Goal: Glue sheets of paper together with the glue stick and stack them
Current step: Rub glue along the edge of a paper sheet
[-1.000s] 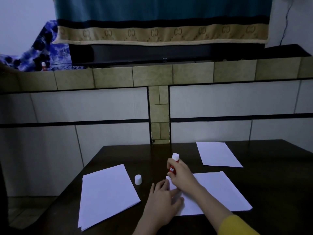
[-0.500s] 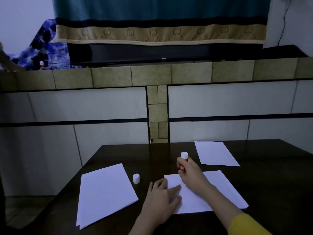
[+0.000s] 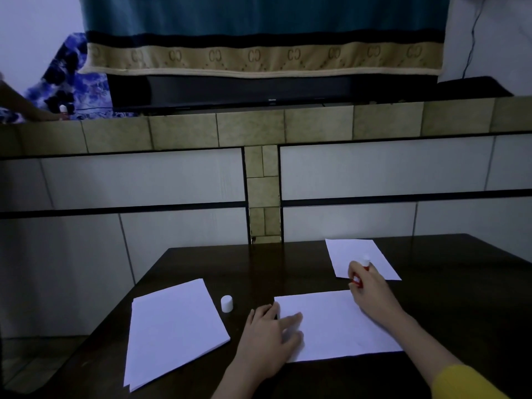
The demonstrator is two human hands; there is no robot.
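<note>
Right hand (image 3: 371, 292) grips cylindrical red glue stick (image 3: 361, 272); left hand (image 3: 270, 338) flat, released, on smooth white sheet (image 3: 339, 323); lighting dim.

**Two bare forearms and one yellow cuff**

Two arms enter from the bottom edge of the head view. The left hand (image 3: 269, 339) is bare, with no ring, watch or glove to be seen, and the left forearm (image 3: 230, 383) is uncovered right down to the frame edge, so no sleeve shows on that side. The right hand (image 3: 371, 292) is likewise bare, and its forearm runs uncovered for most of its visible length. At the lower right corner a yellow sleeve (image 3: 460, 383) begins, a plain mustard shade with a soft, rounded cuff edge and no visible pattern, print or buttons. The dim light hides any finer weave or stitching.
</note>
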